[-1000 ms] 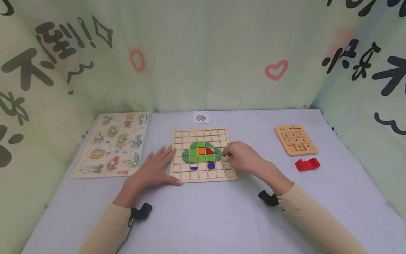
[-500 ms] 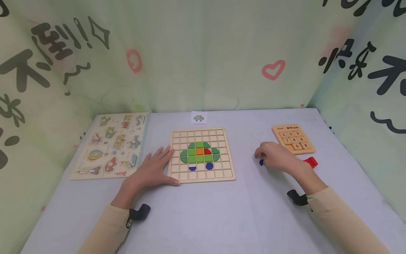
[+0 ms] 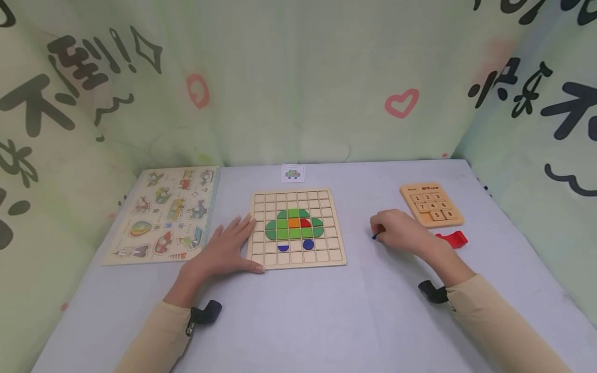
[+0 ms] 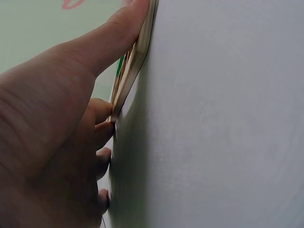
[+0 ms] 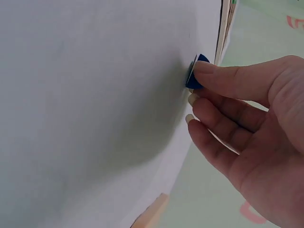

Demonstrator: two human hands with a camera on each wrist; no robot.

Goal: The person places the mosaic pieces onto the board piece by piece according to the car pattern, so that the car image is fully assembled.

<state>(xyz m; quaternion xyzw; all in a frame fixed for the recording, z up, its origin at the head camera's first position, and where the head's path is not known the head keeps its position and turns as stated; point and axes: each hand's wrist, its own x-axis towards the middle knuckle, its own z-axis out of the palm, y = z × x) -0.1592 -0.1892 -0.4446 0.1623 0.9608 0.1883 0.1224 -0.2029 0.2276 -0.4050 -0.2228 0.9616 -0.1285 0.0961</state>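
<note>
A wooden grid board [image 3: 336, 254] lies in the middle of the table, bearing green, orange, red and blue pieces in its squares. My left hand [image 3: 228, 246] rests at its left side with fingers spread, the thumb on the front left corner. To the right of the board, low over the cloth, my right hand [image 3: 401, 229] pinches a small blue piece between thumb and fingers. Up close in the right wrist view this blue piece [image 5: 201, 59] has a curved edge, partly covered by the thumb. Blue half-round piece [image 3: 283, 248] and blue round shape [image 3: 308, 244] sit below the green ones.
Behind the board lies a small picture card [image 3: 292, 173]. A large picture puzzle [image 3: 154, 217] fills the left side of the table. On the right are a wooden number board [image 3: 431, 204] and a red curved block [image 3: 454, 239], partly behind the right forearm.
My right hand has moved from the board's right edge out to the right, where it has taken hold of the blue piece on the cloth. My left hand stays at the board.
</note>
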